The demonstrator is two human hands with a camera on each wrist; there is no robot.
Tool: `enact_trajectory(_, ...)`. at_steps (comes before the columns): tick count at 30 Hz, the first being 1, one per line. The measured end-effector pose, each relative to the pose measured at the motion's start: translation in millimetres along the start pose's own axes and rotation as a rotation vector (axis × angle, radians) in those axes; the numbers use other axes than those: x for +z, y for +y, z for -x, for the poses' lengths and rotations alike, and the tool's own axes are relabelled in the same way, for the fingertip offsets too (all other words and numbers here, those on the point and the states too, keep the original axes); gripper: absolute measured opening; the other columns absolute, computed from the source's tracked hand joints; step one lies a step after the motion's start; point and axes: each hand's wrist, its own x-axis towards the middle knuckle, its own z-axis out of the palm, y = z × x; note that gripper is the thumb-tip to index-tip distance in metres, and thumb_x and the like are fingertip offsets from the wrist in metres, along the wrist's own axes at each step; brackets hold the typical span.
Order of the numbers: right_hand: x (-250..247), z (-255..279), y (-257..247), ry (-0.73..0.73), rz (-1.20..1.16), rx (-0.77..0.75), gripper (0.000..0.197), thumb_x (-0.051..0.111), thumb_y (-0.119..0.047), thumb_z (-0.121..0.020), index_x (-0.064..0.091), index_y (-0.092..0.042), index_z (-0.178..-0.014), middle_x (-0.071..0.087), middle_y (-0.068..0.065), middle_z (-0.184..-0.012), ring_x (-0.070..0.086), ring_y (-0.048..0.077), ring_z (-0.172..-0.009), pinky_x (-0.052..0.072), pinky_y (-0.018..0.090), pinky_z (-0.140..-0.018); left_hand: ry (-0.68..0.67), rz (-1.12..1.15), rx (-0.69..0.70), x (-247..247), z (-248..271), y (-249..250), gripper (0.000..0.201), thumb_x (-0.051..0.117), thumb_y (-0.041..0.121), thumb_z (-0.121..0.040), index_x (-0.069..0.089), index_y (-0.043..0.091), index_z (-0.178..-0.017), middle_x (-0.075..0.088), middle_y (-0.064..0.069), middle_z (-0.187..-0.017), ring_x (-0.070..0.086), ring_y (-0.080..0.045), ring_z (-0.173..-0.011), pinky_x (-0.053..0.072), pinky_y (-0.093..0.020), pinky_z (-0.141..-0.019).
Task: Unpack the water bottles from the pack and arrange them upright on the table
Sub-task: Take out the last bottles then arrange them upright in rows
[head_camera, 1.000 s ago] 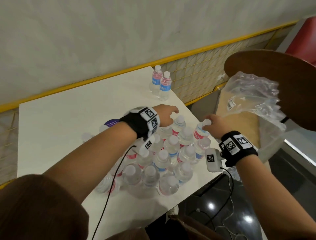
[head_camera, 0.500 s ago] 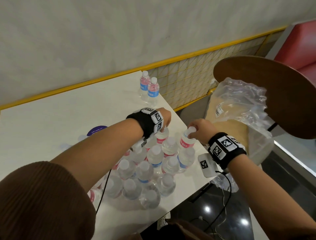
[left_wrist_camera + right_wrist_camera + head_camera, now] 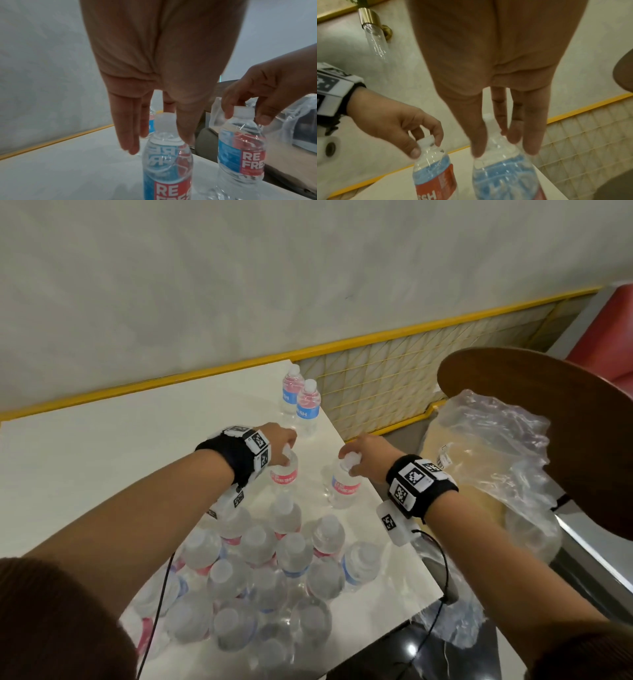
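table: white, frame centre-left | bottle cluster: lower centre, upright | left hand: fingertips pinching cap of left bottle, centre, upright on table | right hand: fingertips pinching cap of right bottle, beside it

On the table we find a cluster of bottles nearest us, two upright bottles beyond it, and a further pair at the far corner. A plastic bag sits right of the table.
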Motion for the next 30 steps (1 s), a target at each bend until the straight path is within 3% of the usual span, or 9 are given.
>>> enact_trajectory(3,-1,-11,-3,-0.018,0.003,0.041,0.043,0.072,-0.038,-0.079,0.062,-0.018,-0.116,0.058,0.008,-0.117,0.055,0.025,-0.108,0.045,0.032,-0.089,-0.052,0.062,-0.008,6,-3,-14,0.048,0.065,0.027,-0.086,0.043,0.015,-0.128,0.059,-0.017,-0.117,0.057,-0.033,-0.105,0.045,-0.034,-0.083)
enact_trajectory(8,-2,-27,-13,-0.004,0.063,0.011,0.032,0.067,-0.022,-0.085,0.063,-0.014,-0.116,0.058,0.010,-0.120,0.056,0.026,-0.109,0.047,0.032,-0.089,-0.092,0.097,0.029,9,-7,-19,0.056,0.060,0.031,-0.091,0.039,0.023,-0.142,0.048,-0.005,-0.141,0.047,-0.026,-0.127,0.037,-0.030,-0.103)
enact_trajectory(13,-3,-46,-14,0.043,0.058,-0.067,0.027,0.062,-0.008,-0.086,0.065,-0.012,-0.113,0.057,0.011,-0.118,0.054,0.028,-0.110,0.045,0.034,-0.093,-0.091,0.118,0.050,8,-18,-16,0.056,0.064,0.031,-0.089,0.043,0.020,-0.140,0.047,-0.005,-0.142,0.045,-0.026,-0.130,0.037,-0.031,-0.105)
enact_trajectory(16,-5,-58,-13,0.082,-0.003,-0.088,0.035,0.058,-0.004,-0.088,0.062,-0.015,-0.121,0.057,0.011,-0.126,0.053,0.029,-0.116,0.045,0.038,-0.098,-0.062,0.114,0.031,5,-20,-18,0.056,0.062,0.031,-0.090,0.042,0.018,-0.140,0.048,-0.006,-0.142,0.046,-0.027,-0.129,0.038,-0.033,-0.105)
enact_trajectory(19,-7,-64,-14,0.094,-0.022,-0.024,0.050,0.065,-0.024,-0.086,0.050,-0.019,-0.133,0.056,0.008,-0.131,0.051,0.027,-0.120,0.044,0.037,-0.099,-0.053,0.117,0.023,7,-23,-20,0.056,0.061,0.030,-0.090,0.041,0.019,-0.141,0.047,-0.006,-0.142,0.045,-0.027,-0.129,0.037,-0.032,-0.105)
enact_trajectory(22,-4,-69,-15,0.085,-0.006,0.059,0.051,0.066,-0.039,-0.084,0.053,-0.013,-0.126,0.059,0.009,-0.123,0.054,0.028,-0.113,0.046,0.036,-0.089,-0.041,0.119,0.031,9,-24,-20,0.055,0.061,0.030,-0.090,0.041,0.019,-0.141,0.047,-0.006,-0.142,0.045,-0.026,-0.129,0.036,-0.031,-0.104)
enact_trajectory(24,-3,-73,-15,0.072,0.008,0.082,0.040,0.064,-0.035,-0.086,0.056,-0.010,-0.117,0.062,0.012,-0.116,0.056,0.029,-0.107,0.045,0.034,-0.083,-0.041,0.116,0.034,9,-24,-20,0.055,0.061,0.030,-0.091,0.040,0.019,-0.141,0.047,-0.005,-0.142,0.045,-0.026,-0.129,0.036,-0.030,-0.103)
enact_trajectory(30,-16,-81,-21,0.035,0.038,0.034,0.042,0.064,-0.016,-0.087,0.053,-0.016,-0.128,0.058,0.012,-0.124,0.055,0.029,-0.113,0.045,0.032,-0.086,-0.050,0.089,0.029,8,-22,-17,0.055,0.059,0.029,-0.092,0.038,0.020,-0.142,0.046,-0.004,-0.144,0.045,-0.024,-0.130,0.036,-0.028,-0.101)
